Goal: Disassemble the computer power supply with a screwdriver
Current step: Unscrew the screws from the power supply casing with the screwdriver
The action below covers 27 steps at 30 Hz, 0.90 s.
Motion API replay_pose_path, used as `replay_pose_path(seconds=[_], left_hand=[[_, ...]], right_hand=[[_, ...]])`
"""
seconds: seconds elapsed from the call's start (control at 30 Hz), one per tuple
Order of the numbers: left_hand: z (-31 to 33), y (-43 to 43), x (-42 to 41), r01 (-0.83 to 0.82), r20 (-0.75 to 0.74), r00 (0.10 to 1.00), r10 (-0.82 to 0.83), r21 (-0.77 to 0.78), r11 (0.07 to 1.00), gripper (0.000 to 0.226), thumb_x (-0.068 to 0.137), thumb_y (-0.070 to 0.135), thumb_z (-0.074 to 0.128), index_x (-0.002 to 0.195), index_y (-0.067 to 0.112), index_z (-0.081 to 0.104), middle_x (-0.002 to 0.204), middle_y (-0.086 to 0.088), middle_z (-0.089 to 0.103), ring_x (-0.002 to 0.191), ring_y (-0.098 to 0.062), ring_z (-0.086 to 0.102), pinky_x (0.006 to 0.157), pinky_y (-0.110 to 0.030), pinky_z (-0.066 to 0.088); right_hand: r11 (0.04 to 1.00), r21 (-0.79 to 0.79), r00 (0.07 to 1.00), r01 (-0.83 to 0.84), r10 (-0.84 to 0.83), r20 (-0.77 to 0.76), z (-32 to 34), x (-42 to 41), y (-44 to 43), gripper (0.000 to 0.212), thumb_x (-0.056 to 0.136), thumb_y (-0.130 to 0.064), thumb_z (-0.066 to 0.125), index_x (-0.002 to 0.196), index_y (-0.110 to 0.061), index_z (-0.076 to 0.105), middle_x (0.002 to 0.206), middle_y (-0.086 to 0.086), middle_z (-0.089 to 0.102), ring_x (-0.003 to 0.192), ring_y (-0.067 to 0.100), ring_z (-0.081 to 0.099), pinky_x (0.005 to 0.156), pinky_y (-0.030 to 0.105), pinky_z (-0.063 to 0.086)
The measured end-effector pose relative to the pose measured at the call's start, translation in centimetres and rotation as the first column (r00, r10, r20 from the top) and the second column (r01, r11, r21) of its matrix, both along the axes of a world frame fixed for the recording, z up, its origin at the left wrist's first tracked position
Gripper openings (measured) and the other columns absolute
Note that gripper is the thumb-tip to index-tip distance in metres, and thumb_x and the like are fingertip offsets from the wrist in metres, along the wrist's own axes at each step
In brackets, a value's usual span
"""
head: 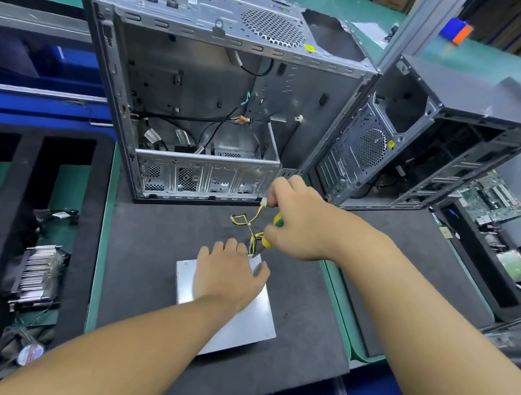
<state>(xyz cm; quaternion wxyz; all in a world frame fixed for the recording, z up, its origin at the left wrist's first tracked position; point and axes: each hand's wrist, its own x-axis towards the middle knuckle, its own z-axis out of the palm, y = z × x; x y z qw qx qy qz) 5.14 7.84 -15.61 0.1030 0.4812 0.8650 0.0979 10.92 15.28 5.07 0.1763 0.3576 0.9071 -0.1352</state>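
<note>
power supply [240, 322]: silver box, lower centre of frame, flat on dark worktop [152, 250].
left grip [229, 277]: fingers straight, pressing on the power supply's top.
right grip [298, 220]: curled round yellow-green screwdriver [277, 219], centre of frame.
wire bundle [244, 219]: yellow-black, from the power supply's far corner up to right grip.
computer case [199, 96]: open, upper centre.

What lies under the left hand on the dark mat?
The left hand rests flat on the silver power supply, which lies on the mat. Yellow and black wires leave its far edge. The palm covers the casing's far part, so any screws there cannot be seen.
</note>
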Motion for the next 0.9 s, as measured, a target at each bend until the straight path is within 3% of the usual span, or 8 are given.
replay_pose_path(seconds=[0.13,0.27,0.37,0.47,0.57,0.67,0.77,0.9], left_hand=[[0.0,0.0,0.0,0.0,-0.003,1.0,0.0,-0.008,1.0,0.066,0.084,0.063,0.011,0.105,0.022,0.059,0.105,0.003,0.055,0.1,-0.021,0.049,0.082,-0.041,0.029],[0.1,0.0,0.0,0.002,-0.002,1.0,-0.002,-0.006,1.0,0.065,0.084,0.063,0.012,0.104,0.022,0.059,0.105,0.004,0.055,0.1,-0.021,0.049,0.083,-0.041,0.03],[0.2,0.0,0.0,0.002,0.007,1.0,-0.002,-0.005,1.0,0.064,0.084,0.063,0.013,0.105,0.023,0.059,0.105,0.004,0.055,0.101,-0.021,0.049,0.085,-0.041,0.031],[0.1,0.0,-0.1,-0.001,0.012,1.0,0.001,0.0,1.0,0.065,0.083,0.063,0.012,0.105,0.023,0.059,0.105,0.004,0.054,0.101,-0.021,0.049,0.085,-0.04,0.031],[0.1,0.0,0.0,0.001,0.014,1.0,-0.001,0.01,1.0,0.066,0.083,0.063,0.011,0.104,0.023,0.059,0.104,0.005,0.054,0.1,-0.021,0.049,0.084,-0.04,0.03],[0.1,-0.1,0.0,0.001,0.014,1.0,-0.001,0.015,1.0,0.066,0.082,0.062,0.01,0.103,0.023,0.059,0.102,0.004,0.054,0.098,-0.021,0.049,0.082,-0.04,0.029],[0.1,-0.1,-0.1,0.01,0.004,1.0,-0.01,0.014,1.0,0.068,0.082,0.063,0.009,0.104,0.023,0.059,0.103,0.004,0.054,0.098,-0.021,0.049,0.081,-0.04,0.03],[0.0,-0.1,-0.1,0.006,0.008,1.0,-0.006,0.016,1.0,0.066,0.083,0.063,0.012,0.105,0.023,0.059,0.104,0.004,0.055,0.099,-0.021,0.049,0.082,-0.04,0.03]], right_hand=[[0.965,0.263,1.0,0.005,-0.008,0.009,-0.7,-0.3,-0.2,0.03,0.104,-0.046,0.028,0.097,-0.016,0.028,0.093,0.006,0.048,0.076,0.033,0.047,0.065,0.04,0.037],[0.999,0.012,0.998,-0.033,0.034,-0.057,-0.1,-0.2,-0.2,0.015,0.094,-0.019,0.047,0.105,-0.018,0.036,0.115,0.005,0.037,0.093,0.031,0.049,0.08,0.044,0.047],[0.998,0.058,1.0,-0.013,0.013,0.006,-0.1,-0.4,-0.3,0.026,0.091,-0.031,0.051,0.111,-0.02,0.037,0.116,0.002,0.032,0.104,0.028,0.041,0.078,0.043,0.043],[0.978,0.192,0.991,0.077,-0.097,0.094,-0.2,-0.5,-0.4,0.044,0.098,-0.061,0.029,0.105,-0.018,0.034,0.095,0.003,0.04,0.084,0.031,0.045,0.066,0.04,0.035],[0.939,0.343,0.998,0.021,-0.041,0.051,-0.5,-0.4,-0.6,0.033,0.105,-0.046,0.025,0.095,-0.015,0.031,0.076,0.002,0.039,0.068,0.03,0.043,0.057,0.036,0.029],[0.994,0.109,0.999,0.03,-0.027,-0.028,-0.1,-0.2,-0.6,0.012,0.099,-0.024,0.042,0.103,-0.014,0.035,0.099,0.006,0.045,0.082,0.033,0.05,0.068,0.041,0.042],[0.995,-0.062,0.997,0.079,-0.078,0.005,0.3,0.0,-0.4,0.024,0.093,-0.027,0.051,0.112,-0.019,0.039,0.114,0.004,0.039,0.098,0.031,0.045,0.082,0.044,0.044],[0.965,0.217,0.987,0.15,-0.16,0.029,-0.3,-0.1,-0.7,0.04,0.101,-0.054,0.028,0.099,-0.015,0.033,0.081,0.004,0.042,0.076,0.03,0.043,0.059,0.038,0.032]])
